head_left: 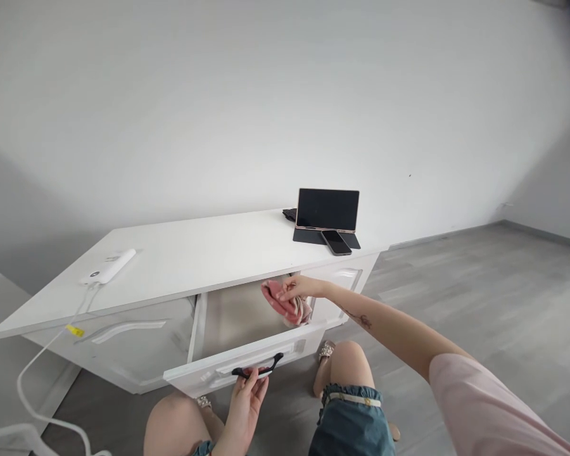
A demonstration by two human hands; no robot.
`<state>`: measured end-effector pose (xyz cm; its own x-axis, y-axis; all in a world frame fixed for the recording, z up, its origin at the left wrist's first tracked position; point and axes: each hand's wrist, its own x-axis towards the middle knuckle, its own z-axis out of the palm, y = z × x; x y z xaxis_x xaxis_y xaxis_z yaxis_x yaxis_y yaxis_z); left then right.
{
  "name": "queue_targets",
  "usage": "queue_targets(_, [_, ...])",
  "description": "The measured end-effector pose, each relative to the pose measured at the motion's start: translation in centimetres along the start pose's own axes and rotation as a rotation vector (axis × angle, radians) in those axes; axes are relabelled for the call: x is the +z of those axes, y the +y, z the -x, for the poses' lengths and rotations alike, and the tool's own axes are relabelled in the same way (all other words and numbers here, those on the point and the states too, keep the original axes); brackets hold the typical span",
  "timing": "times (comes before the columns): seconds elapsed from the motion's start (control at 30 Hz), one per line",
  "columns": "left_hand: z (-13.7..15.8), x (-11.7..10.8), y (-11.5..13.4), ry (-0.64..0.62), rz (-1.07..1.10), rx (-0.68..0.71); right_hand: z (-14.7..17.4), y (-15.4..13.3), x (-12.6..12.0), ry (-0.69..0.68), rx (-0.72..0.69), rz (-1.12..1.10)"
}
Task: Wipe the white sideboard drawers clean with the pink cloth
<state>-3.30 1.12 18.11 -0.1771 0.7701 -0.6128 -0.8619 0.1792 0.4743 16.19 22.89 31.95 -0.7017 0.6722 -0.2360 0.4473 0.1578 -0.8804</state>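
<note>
At the bottom centre of the frame, the left hand (247,405) had its fingers curled about the black handle (276,361), a grip that presumably kept the drawer (197,373) steady at its pulled-out position. Right of centre, the right hand (300,288) pinched a pink cloth (284,303) between thumb and fingers, at the drawer's right end; the hold at one part let paler folds hang below. Whether those folds touched the drawer bottom could not be told.

Across the middle, the white cabinet top (209,250) ran beside a plain pale wall (218,114). A dark screen (327,209) leaned back on its folding stand, probably for viewing, and a phone (336,242) lay on the stand's front flap. At left, a white device (114,267) lay near the edge, its cable (42,415) trailing down, perhaps for charging, with a yellow tag (75,330) on it. Grey wood-patterned floor (456,304) spread through the right of the frame.
</note>
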Motion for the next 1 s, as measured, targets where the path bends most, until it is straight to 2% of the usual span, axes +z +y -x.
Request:
queue_targets(0.07, [0.0,0.0,-0.1,0.003,-0.005,0.004,-1.0,1.1,0.5,0.010,-0.110,0.353])
queue_targets(0.13, [0.1,-0.1,-0.3,-0.005,-0.001,0.006,-1.8,2.3,1.3,-0.026,-0.247,0.591])
queue_targets(0.2, [0.0,-0.2,-0.5,-0.004,0.003,0.007,-2.3,3.4,2.3,-0.138,-0.320,0.719])
queue_targets(0.27, [0.0,-0.4,-0.8,0.007,-0.007,0.004,-2.6,4.2,3.0,-0.296,-0.319,0.763])
queue_targets(0.33, [0.0,-0.7,-0.9,0.016,-0.018,-0.005,-2.7,4.5,3.2,-0.398,-0.267,0.751])
queue_targets(0.37, [0.0,-0.9,-1.0,0.016,-0.016,-0.012,-2.8,4.5,3.1,-0.404,-0.222,0.741])
queue_targets(0.53, [0.4,-1.8,-1.5,-0.003,0.011,-0.033,-3.9,3.8,3.5,-0.253,-0.050,0.753])
queue_targets(0.6, [0.7,-1.9,-1.6,0.011,-0.001,-0.031,-4.8,3.5,5.0,-0.223,-0.017,0.761])
queue_targets(0.73, [1.1,-1.5,-1.5,0.088,-0.002,-0.028,-6.3,3.8,9.0,-0.152,0.250,0.799])
queue_targets(0.83, [1.2,-1.6,-1.5,0.056,0.005,-0.028,-6.5,4.2,10.3,-0.089,0.365,0.778])
queue_targets(1.0, [0.4,-2.6,-2.3,0.055,-0.009,-0.016,-5.4,5.0,9.9,-0.262,0.390,0.814])
